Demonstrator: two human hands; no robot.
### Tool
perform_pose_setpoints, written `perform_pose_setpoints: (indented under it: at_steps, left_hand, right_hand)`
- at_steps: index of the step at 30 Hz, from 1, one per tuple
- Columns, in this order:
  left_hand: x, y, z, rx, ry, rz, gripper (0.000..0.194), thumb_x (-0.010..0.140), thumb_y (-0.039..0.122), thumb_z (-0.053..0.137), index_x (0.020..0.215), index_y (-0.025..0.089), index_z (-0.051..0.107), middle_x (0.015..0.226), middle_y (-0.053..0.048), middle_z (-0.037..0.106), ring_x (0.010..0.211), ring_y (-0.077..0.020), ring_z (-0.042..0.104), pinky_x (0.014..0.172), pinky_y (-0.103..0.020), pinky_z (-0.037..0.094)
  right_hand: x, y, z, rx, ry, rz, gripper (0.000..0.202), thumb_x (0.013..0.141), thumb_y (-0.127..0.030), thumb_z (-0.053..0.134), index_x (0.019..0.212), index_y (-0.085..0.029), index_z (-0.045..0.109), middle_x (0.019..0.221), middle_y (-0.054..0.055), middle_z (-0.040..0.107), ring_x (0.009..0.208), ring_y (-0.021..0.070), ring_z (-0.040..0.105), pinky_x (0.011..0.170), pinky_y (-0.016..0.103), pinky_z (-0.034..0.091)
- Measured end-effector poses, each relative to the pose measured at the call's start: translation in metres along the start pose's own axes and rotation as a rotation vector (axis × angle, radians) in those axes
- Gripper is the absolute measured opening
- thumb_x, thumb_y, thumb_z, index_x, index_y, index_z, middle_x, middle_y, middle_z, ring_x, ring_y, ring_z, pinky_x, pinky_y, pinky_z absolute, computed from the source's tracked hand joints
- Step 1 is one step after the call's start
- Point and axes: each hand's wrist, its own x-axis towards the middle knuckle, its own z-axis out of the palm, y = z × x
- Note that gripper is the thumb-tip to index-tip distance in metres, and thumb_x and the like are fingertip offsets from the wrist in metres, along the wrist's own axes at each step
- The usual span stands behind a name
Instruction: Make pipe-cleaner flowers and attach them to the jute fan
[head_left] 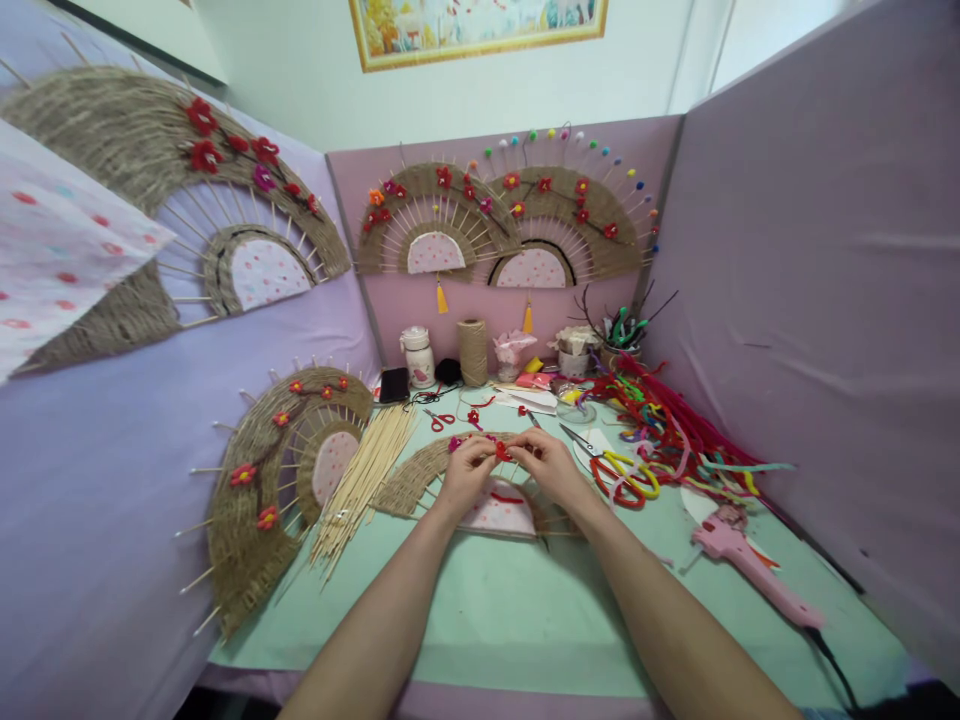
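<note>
Between the fingertips of both hands is a small red pipe-cleaner flower (502,452). My left hand (471,468) pinches it from the left, and my right hand (546,462) pinches its right side. Both hands are above a twine-wrapped fan (409,480) lying on the table. The fan's half-round centre (499,515) is white with red dots, and a short red strip lies on it. Part of the fan's band is hidden behind my hands, with a bit of purple flower showing beside my left fingers.
Bamboo sticks (367,480) lie left of the fan, beside another decorated fan (255,480). Scissors (622,475) and a pile of coloured pipe cleaners (675,430) are to the right. A pink glue gun (757,570) with a cord rests at the right front. A twine spool (472,352) stands behind.
</note>
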Motion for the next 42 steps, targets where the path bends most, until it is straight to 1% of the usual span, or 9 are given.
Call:
perform_pose_setpoints:
  at_steps: [7,13,17,21,23,27,30,34,42]
  left_hand:
    - [-0.002,0.003,0.003,0.036,-0.038,0.014,0.011,0.075,0.021,0.059,0.076,0.016,0.069,0.087,-0.008,0.063,0.085,-0.0173,0.057,0.08,-0.032,0.044]
    - [0.001,-0.001,-0.002,-0.089,0.101,-0.061,0.013,0.072,0.025,0.062,0.077,0.017,0.071,0.086,-0.007,0.064,0.085,-0.0176,0.057,0.075,-0.03,0.046]
    - [0.002,-0.004,-0.002,-0.107,0.139,-0.061,0.012,0.071,0.025,0.063,0.076,0.017,0.072,0.084,-0.007,0.064,0.084,-0.0173,0.058,0.075,-0.03,0.046]
    - [0.0,-0.003,0.002,-0.04,0.109,-0.046,0.012,0.072,0.025,0.062,0.074,0.018,0.072,0.083,-0.007,0.064,0.083,-0.0177,0.058,0.075,-0.03,0.047]
    - [0.0,-0.002,0.004,-0.01,0.08,-0.06,0.013,0.073,0.025,0.062,0.077,0.018,0.072,0.085,-0.008,0.065,0.084,-0.018,0.059,0.074,-0.03,0.047]
    - [-0.001,-0.005,0.005,0.028,0.085,-0.175,0.031,0.072,0.023,0.063,0.102,0.019,0.067,0.097,-0.009,0.067,0.087,-0.0186,0.06,0.079,-0.033,0.047]
    - [-0.001,-0.011,0.004,0.065,0.126,-0.239,0.03,0.072,0.021,0.062,0.101,0.018,0.067,0.099,-0.01,0.068,0.088,-0.0192,0.061,0.084,-0.037,0.046]
    - [0.0,-0.015,-0.002,0.078,0.216,-0.255,0.018,0.073,0.022,0.059,0.085,0.017,0.071,0.091,-0.009,0.069,0.084,-0.0199,0.062,0.082,-0.037,0.045]
    - [0.013,-0.01,-0.036,-0.173,0.627,-0.322,0.022,0.069,0.026,0.058,0.086,0.015,0.067,0.08,-0.006,0.066,0.071,-0.0138,0.058,0.063,-0.025,0.043]
  right_hand:
    - [0.001,0.001,0.002,-0.008,-0.002,0.008,0.017,0.079,-0.03,0.053,0.075,-0.018,0.065,0.078,0.003,0.064,0.076,0.0158,0.056,0.075,0.028,0.041]
    - [0.002,0.003,0.002,0.107,0.114,0.084,0.024,0.08,-0.036,0.051,0.09,-0.018,0.065,0.091,0.006,0.066,0.083,0.0179,0.059,0.076,0.029,0.043]
    - [0.003,0.006,0.007,0.199,0.012,0.169,0.026,0.075,-0.039,0.055,0.084,-0.017,0.066,0.081,0.005,0.067,0.072,0.017,0.059,0.067,0.028,0.044]
    - [0.003,0.008,0.011,0.237,-0.026,0.281,0.028,0.073,-0.042,0.055,0.072,-0.016,0.066,0.07,0.003,0.066,0.064,0.0154,0.056,0.06,0.026,0.043]
    - [0.003,0.011,0.011,0.209,0.015,0.321,0.027,0.071,-0.04,0.055,0.067,-0.015,0.064,0.065,0.003,0.064,0.061,0.015,0.055,0.056,0.025,0.041]
    - [0.004,0.024,0.01,-0.013,0.191,0.314,0.025,0.07,-0.037,0.053,0.065,-0.015,0.064,0.063,0.003,0.064,0.06,0.0165,0.055,0.056,0.025,0.039]
    - [0.005,0.032,0.008,-0.194,0.246,0.295,0.025,0.071,-0.037,0.052,0.065,-0.016,0.065,0.063,0.004,0.065,0.06,0.017,0.056,0.057,0.026,0.038]
    - [0.005,0.035,0.006,-0.316,0.207,0.33,0.03,0.073,-0.04,0.049,0.066,-0.016,0.066,0.064,0.005,0.066,0.06,0.0172,0.057,0.055,0.025,0.037]
    - [0.026,0.03,-0.002,-0.484,0.091,0.381,0.021,0.072,-0.033,0.054,0.065,-0.019,0.069,0.066,0.005,0.067,0.064,0.017,0.057,0.057,0.025,0.035]
